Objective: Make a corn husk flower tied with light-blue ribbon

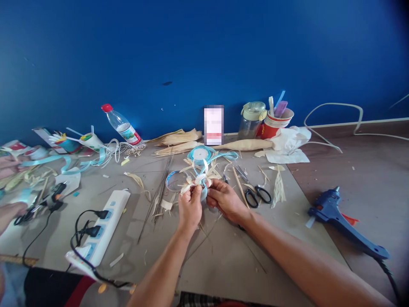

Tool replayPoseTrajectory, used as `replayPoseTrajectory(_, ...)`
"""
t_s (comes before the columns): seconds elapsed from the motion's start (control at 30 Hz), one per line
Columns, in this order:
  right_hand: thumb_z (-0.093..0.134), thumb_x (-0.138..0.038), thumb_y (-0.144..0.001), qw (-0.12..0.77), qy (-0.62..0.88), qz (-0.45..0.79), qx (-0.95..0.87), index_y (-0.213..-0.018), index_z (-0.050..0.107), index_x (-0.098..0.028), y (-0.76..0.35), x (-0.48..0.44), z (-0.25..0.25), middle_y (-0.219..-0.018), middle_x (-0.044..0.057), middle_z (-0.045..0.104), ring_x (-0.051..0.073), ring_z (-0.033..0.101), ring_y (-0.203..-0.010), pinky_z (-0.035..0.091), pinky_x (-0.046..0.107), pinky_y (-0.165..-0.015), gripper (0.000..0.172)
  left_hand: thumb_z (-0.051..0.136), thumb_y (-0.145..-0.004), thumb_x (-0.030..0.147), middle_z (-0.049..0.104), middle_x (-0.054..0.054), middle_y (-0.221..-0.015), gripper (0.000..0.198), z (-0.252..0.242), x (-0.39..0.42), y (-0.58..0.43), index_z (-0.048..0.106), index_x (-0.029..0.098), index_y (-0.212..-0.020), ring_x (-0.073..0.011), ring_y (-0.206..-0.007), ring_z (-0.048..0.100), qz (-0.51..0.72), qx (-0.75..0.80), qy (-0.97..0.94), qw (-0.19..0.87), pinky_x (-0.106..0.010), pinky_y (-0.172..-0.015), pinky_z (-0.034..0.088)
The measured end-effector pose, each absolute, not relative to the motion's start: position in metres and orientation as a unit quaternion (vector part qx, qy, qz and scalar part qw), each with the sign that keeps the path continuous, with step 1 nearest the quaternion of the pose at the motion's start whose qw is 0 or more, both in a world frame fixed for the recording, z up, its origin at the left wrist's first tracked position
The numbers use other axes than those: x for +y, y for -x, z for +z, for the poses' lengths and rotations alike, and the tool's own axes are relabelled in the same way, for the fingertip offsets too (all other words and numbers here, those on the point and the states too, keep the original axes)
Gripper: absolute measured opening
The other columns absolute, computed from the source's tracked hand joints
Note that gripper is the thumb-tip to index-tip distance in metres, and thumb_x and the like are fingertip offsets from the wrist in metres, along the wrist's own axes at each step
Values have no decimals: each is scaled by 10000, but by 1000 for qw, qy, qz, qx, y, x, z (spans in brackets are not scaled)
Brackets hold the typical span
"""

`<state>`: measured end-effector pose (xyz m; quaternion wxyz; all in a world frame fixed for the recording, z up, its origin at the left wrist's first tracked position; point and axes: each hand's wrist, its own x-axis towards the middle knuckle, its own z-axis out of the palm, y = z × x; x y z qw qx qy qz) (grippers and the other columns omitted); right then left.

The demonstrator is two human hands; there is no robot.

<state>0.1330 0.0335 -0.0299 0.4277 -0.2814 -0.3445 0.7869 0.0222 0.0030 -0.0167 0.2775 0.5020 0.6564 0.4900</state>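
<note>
Between my two hands, over the middle of the table, is a corn-husk flower (188,186) with pale petals. My left hand (191,207) is closed, thumb up, pinching the flower from the left. From the right my right hand (222,198) pinches a light blue ribbon (203,194) at the flower's base. The ribbon appears to lead to a ribbon spool (200,154) lying just behind. A blue patterned ring (172,181) lies left of the flower. Scissors (258,195) with black handles and a wooden stick (240,185) lie right of my right hand.
A blue glue gun (338,221) lies at the right, its cord running forward. On the left are a white power strip (110,224) with black plugs and a co-worker's hand (12,211). A tilted bottle (123,125), corn husks (179,138), a jar (251,121) and stacked paper cups (277,121) line the wall.
</note>
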Motion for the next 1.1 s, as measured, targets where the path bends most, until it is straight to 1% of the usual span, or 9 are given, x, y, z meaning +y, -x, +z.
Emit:
replayPoseTrajectory(0.13,660,-344,-690,428,287,771,-374,-749,498,-179,-133,34,-31,-424,-86,449,54,384,-375,245,183,-396,239,475,-841,357,664,-54,-745,286,-17,2,-25,655,140,-793,-167,-729,598,506,650,-505,258,-256,-700,437)
replayPoseTrajectory(0.27,681,-356,-683,442,296,763,-367,-730,509,-177,-133,35,-32,-434,-80,463,54,394,-387,247,183,-405,252,494,-830,363,659,-55,-760,269,-20,3,-25,649,145,-798,-171,-746,598,514,648,-504,251,-261,-718,441)
replayPoseTrajectory(0.4,694,-337,-677,445,290,772,-348,-720,519,-172,-133,36,-33,-448,-73,478,57,401,-389,250,188,-402,245,505,-818,383,633,-36,-705,278,-21,6,-27,636,141,-779,-158,-697,580,541,632,-476,285,-259,-688,445)
replayPoseTrajectory(0.57,679,-340,-688,441,285,783,-333,-724,529,-168,-133,36,-34,-429,-62,492,63,402,-386,251,190,-400,231,514,-814,357,623,-27,-737,252,-21,5,-30,632,134,-815,-138,-688,552,567,608,-449,327,-236,-654,432)
replayPoseTrajectory(0.67,672,-333,-691,447,292,775,-339,-722,527,-166,-134,36,-33,-437,-65,486,57,394,-394,252,189,-415,223,513,-818,344,596,-4,-689,233,-23,4,-29,626,148,-763,-124,-642,520,553,616,-455,328,-227,-625,418)
replayPoseTrajectory(0.73,669,-329,-690,453,297,767,-344,-729,521,-167,-134,36,-33,-446,-70,479,53,389,-400,258,188,-425,223,518,-816,337,594,-2,-675,228,-24,3,-28,625,150,-739,-128,-642,524,551,623,-458,314,-232,-636,418)
replayPoseTrajectory(0.93,579,-388,-772,445,317,748,-376,-743,490,-183,-131,30,-34,-422,-71,470,59,357,-377,241,192,-406,226,501,-832,363,665,-57,-841,259,-23,3,-30,656,156,-851,-173,-796,592,562,617,-465,294,-271,-751,440)
replayPoseTrajectory(1.03,594,-383,-764,443,305,766,-353,-738,498,-184,-131,30,-33,-432,-71,462,62,377,-386,262,196,-419,223,498,-832,381,666,-58,-819,277,-24,4,-31,656,154,-851,-171,-773,593,568,615,-457,300,-270,-724,450)
replayPoseTrajectory(1.1,638,-340,-722,436,288,791,-318,-725,502,-182,-132,31,-33,-470,-69,474,59,395,-390,286,201,-430,208,510,-819,400,654,-44,-732,286,-26,5,-32,654,153,-812,-160,-697,582,566,620,-447,309,-257,-657,454)
